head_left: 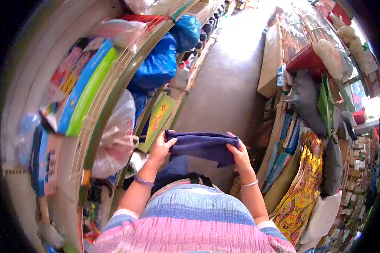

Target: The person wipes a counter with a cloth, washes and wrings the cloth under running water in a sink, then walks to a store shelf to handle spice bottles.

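Observation:
A dark navy-blue cloth (202,145) is stretched between my two hands in front of my waist. Its upper edge looks folded over, and a loose corner hangs down at the lower right. My left hand (161,147) pinches the left end, thumb on the near side. On the other end, my right hand (237,152) grips with the thumb on top and the fingers mostly behind the fabric. Whether the cloth is a garment or a plain piece, I cannot tell.
Shelves on the left hold boxes, a white plastic bag (117,139) and blue bags (158,63). Along the right stand a yellow patterned fabric (302,185), grey sacks (306,95) and a wooden case (269,63). A grey floor aisle (223,84) runs ahead between them.

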Demonstrator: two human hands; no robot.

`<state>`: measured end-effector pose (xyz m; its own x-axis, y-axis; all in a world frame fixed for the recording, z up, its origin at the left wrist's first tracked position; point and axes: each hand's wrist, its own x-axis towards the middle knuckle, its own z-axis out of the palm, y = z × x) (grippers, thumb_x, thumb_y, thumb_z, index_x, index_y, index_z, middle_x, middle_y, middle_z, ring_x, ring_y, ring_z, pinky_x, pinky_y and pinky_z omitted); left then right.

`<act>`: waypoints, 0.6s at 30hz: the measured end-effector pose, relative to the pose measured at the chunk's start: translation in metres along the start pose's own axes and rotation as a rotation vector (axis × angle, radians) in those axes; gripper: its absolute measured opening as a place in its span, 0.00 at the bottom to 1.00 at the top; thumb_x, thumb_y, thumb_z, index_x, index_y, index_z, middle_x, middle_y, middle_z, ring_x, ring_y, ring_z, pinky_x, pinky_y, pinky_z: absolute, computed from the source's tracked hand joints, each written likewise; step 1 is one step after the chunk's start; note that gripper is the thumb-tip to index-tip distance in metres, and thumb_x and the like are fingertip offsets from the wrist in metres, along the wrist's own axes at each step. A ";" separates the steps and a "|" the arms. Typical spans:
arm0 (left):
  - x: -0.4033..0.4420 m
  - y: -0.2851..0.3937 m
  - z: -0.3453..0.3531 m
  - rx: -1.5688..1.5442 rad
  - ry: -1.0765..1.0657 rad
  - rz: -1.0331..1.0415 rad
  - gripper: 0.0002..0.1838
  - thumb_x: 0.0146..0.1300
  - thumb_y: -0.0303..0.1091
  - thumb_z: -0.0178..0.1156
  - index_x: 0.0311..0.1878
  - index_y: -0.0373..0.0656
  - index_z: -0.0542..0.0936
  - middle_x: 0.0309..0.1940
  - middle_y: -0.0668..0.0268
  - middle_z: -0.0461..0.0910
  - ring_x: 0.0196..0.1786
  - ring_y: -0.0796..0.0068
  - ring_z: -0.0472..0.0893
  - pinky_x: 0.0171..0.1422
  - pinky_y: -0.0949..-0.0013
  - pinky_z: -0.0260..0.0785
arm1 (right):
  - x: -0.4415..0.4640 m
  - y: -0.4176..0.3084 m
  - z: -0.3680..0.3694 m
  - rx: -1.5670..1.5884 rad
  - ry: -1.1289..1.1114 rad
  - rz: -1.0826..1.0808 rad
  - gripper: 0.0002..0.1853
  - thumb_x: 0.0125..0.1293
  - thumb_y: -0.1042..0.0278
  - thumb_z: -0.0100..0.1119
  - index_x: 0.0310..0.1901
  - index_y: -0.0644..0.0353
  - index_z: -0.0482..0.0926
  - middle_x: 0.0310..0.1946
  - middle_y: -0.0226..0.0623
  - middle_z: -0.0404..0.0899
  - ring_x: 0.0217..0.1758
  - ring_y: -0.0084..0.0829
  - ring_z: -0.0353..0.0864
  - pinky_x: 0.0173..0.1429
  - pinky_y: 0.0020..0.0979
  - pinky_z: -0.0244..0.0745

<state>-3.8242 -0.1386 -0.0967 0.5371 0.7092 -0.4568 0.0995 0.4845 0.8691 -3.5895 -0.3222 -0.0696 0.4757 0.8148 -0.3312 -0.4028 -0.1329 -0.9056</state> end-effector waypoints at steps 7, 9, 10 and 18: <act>0.177 0.057 0.058 -0.082 -0.220 -0.145 0.38 0.58 0.35 0.63 0.70 0.54 0.57 0.68 0.59 0.56 0.55 0.64 0.75 0.53 0.61 0.71 | 0.138 -0.122 0.061 -0.588 -0.175 -0.435 0.34 0.54 0.77 0.60 0.65 0.62 0.62 0.59 0.44 0.70 0.58 0.35 0.72 0.64 0.33 0.64; 0.213 0.081 0.090 -0.545 -0.539 -0.191 0.33 0.62 0.51 0.54 0.68 0.48 0.61 0.65 0.58 0.62 0.57 0.61 0.73 0.62 0.56 0.65 | 0.163 -0.150 0.081 -0.868 -0.341 -0.610 0.36 0.52 0.76 0.64 0.65 0.61 0.62 0.59 0.44 0.69 0.60 0.40 0.71 0.64 0.35 0.63; 0.210 0.126 0.111 -0.757 -0.648 -0.398 0.36 0.64 0.61 0.48 0.66 0.44 0.63 0.63 0.57 0.66 0.58 0.60 0.73 0.66 0.54 0.62 | 0.177 -0.152 0.081 -0.897 -0.458 -0.569 0.38 0.50 0.71 0.67 0.64 0.61 0.62 0.58 0.48 0.69 0.59 0.46 0.70 0.65 0.36 0.63; 0.337 0.163 0.263 -1.009 -0.616 -0.538 0.36 0.65 0.66 0.39 0.60 0.43 0.68 0.55 0.59 0.73 0.55 0.65 0.75 0.60 0.58 0.67 | 0.317 -0.214 -0.031 -1.200 0.065 -0.703 0.34 0.58 0.55 0.57 0.63 0.64 0.62 0.64 0.47 0.62 0.70 0.44 0.56 0.72 0.45 0.46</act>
<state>-3.4069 0.0444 -0.0592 0.9482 0.0863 -0.3057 -0.1045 0.9936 -0.0438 -3.3279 -0.0528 0.0113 0.3448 0.8889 0.3017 0.8271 -0.1357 -0.5455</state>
